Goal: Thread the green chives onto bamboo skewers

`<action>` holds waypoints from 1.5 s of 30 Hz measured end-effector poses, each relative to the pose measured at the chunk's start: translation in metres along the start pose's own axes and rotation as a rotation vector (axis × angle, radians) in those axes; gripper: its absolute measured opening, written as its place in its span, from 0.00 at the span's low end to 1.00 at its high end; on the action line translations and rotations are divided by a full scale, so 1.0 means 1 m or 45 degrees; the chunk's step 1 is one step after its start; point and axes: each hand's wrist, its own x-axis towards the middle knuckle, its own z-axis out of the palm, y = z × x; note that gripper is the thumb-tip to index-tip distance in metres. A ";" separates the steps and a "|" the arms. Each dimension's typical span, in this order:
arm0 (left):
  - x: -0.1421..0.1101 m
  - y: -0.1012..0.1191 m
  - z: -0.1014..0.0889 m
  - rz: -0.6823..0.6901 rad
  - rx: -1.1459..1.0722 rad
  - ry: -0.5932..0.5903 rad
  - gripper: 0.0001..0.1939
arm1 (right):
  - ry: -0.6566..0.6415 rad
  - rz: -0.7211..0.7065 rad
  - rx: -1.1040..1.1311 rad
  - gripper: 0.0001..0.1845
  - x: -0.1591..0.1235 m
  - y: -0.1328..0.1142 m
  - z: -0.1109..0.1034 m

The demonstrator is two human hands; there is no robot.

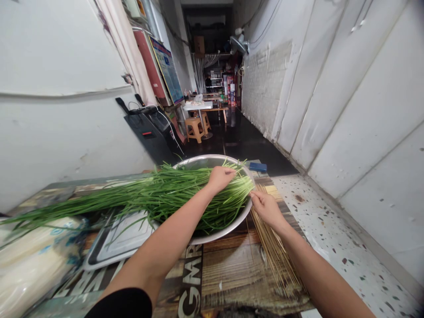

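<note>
A large pile of garlic chives point(185, 187) lies across a round metal bowl point(228, 230), pale stem ends to the right and long green leaves trailing over the left rim. My left hand point(221, 179) is over the stems near the bowl's far right side, fingers pinched together on some chives. At the right rim, beside the stem ends, my right hand point(265, 206) is closed with thumb and forefinger together. What it pinches is too small to make out. Below that hand, a bundle of thin bamboo skewers point(273, 247) lies on the wood-patterned table point(228, 269).
Left of the bowl are a metal tray point(122, 236) and a plastic bag of pale contents point(39, 260). A small blue box point(258, 167) sits behind the bowl. Farther back stand a white table point(198, 106) and orange stools point(194, 128). A white wall point(361, 88) runs along the right.
</note>
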 end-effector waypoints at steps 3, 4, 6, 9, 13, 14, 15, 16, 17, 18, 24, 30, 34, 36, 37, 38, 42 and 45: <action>0.000 -0.001 0.000 0.021 0.003 -0.011 0.11 | -0.003 -0.001 0.009 0.17 0.000 0.000 0.000; 0.000 -0.001 0.000 0.022 0.004 -0.012 0.12 | -0.004 -0.002 0.011 0.17 0.000 0.000 0.000; 0.000 -0.002 0.000 0.017 0.007 -0.008 0.11 | -0.001 -0.003 0.011 0.17 0.000 0.001 0.000; 0.000 -0.001 0.000 0.019 0.004 -0.008 0.12 | -0.002 -0.006 0.008 0.17 0.000 0.002 0.000; 0.000 0.000 -0.001 0.021 -0.001 -0.032 0.11 | -0.003 -0.011 0.007 0.17 0.000 0.003 0.001; -0.001 0.001 -0.001 0.025 -0.001 -0.035 0.11 | -0.001 -0.011 0.008 0.17 0.000 0.003 0.001; -0.001 0.001 -0.001 0.030 -0.001 -0.034 0.11 | 0.000 -0.011 0.009 0.17 0.000 0.003 0.001; -0.001 0.001 -0.001 0.034 -0.001 -0.030 0.11 | 0.000 -0.010 0.011 0.17 0.000 0.003 0.001; -0.001 0.002 -0.001 0.035 0.000 -0.024 0.11 | -0.001 -0.010 0.011 0.17 0.000 0.003 0.001; -0.002 0.002 -0.001 0.034 0.002 -0.018 0.11 | -0.002 -0.010 0.010 0.17 0.000 0.003 0.002; -0.002 0.003 -0.002 0.060 0.015 -0.024 0.11 | 0.008 -0.007 0.009 0.17 0.000 0.003 0.002; -0.004 0.005 -0.004 0.134 0.042 -0.029 0.11 | 0.014 0.019 0.065 0.16 0.000 0.001 0.003; -0.005 0.007 -0.007 0.198 0.063 -0.121 0.10 | 0.026 0.018 0.096 0.16 0.000 0.001 0.003; -0.004 0.007 -0.009 0.247 0.059 -0.241 0.12 | 0.034 0.017 0.091 0.16 0.001 0.002 0.004; -0.004 0.006 -0.010 0.266 0.054 -0.309 0.13 | 0.037 0.011 0.083 0.16 0.001 0.003 0.004; -0.003 0.006 -0.012 0.277 0.055 -0.365 0.16 | 0.039 0.004 0.074 0.16 0.001 0.003 0.004; 0.001 0.003 -0.014 0.212 0.257 -0.280 0.23 | 0.033 -0.008 0.031 0.16 0.001 0.003 0.002; 0.001 0.000 -0.015 0.079 0.587 -0.046 0.18 | 0.022 -0.010 0.013 0.16 0.001 0.002 0.001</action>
